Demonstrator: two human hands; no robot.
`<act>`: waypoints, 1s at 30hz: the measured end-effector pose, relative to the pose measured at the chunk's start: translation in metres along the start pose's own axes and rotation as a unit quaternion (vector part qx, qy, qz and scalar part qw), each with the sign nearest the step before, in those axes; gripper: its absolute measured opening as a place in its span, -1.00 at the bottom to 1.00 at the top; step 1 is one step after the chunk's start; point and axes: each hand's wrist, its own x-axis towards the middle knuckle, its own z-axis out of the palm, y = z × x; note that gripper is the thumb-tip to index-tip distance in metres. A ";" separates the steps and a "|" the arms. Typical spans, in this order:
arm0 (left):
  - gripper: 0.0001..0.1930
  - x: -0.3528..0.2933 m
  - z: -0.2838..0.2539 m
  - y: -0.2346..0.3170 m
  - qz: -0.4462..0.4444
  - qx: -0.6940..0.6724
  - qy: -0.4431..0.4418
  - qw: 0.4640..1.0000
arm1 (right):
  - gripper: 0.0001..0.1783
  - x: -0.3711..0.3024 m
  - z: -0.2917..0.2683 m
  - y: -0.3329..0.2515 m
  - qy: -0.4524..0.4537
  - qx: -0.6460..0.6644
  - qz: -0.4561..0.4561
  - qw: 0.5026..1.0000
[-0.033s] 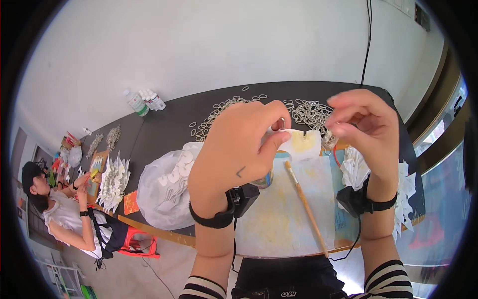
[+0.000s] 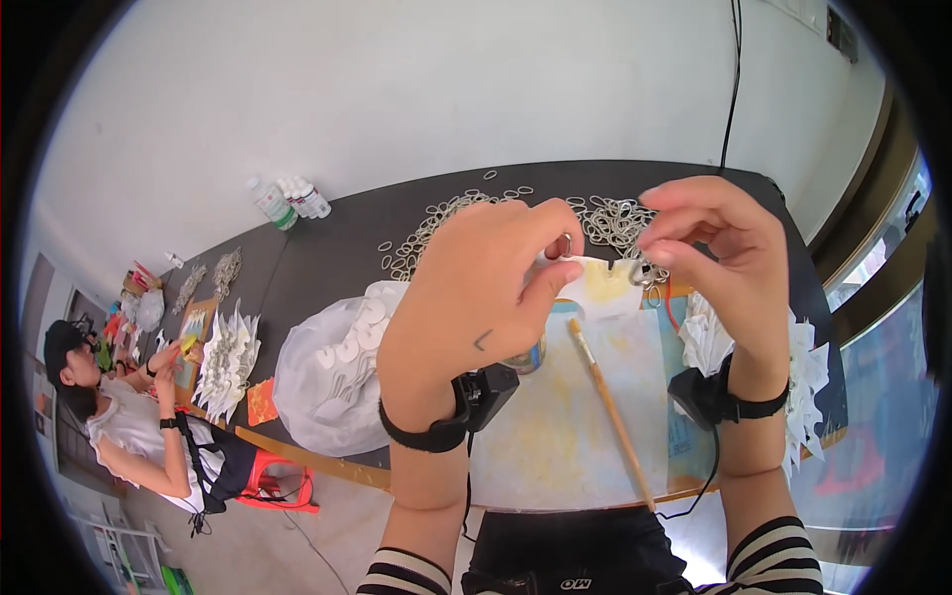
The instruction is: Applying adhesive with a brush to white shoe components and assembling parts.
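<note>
Two hands, likely fitting metal ring (image 2: 636,268) to white card (image 2: 601,288). Left hand (image 2: 466,293) pinches card's 10 o'clock corner; brush (image 2: 607,402) at its 6. Right hand (image 2: 724,253) at 3, can't tell if fingers grip ring. Next needs steady alignment.

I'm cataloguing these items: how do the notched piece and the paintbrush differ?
The notched piece is broad, the paintbrush long and slim. The piece is white with yellow patches; the paintbrush has a tan handle. The left hand holds the piece; the paintbrush lies on a pale sheet.
</note>
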 end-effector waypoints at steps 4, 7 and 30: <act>-0.89 0.000 -0.001 0.000 -0.010 0.009 -0.010 1.000 | -0.71 0.004 0.010 0.007 -0.019 -0.048 0.024 0.998; -0.89 0.002 0.000 -0.003 0.023 0.005 -0.005 1.000 | -0.72 0.005 0.010 0.009 -0.020 -0.067 0.016 0.997; -0.87 0.002 0.003 -0.005 0.091 -0.052 0.018 0.994 | -0.73 0.004 0.014 0.014 -0.025 -0.070 0.016 0.997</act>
